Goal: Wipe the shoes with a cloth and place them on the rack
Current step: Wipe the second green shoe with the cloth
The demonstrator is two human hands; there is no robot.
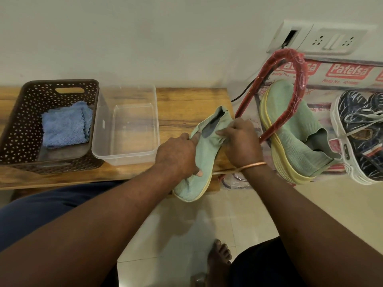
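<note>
A mint-green knit shoe (199, 162) with a yellow sole lies at the right end of the wooden bench, toe toward me. My left hand (178, 156) grips its upper from the left side, thumb on the knit. My right hand (240, 141) pinches the collar at the shoe's opening. Its green mate (290, 131) stands tilted on the red-wrapped rack (298, 79) to the right. A dark patterned sneaker (360, 137) with white laces sits beside it on the rack. A folded blue cloth (64, 125) lies in the brown basket (22, 121).
A clear plastic tub (124, 154) stands on the bench (186, 100) between basket and shoe. Behind the rack are a wall socket panel (323, 38) and printed plastic sheeting. Tiled floor and a bare foot (219, 255) lie below.
</note>
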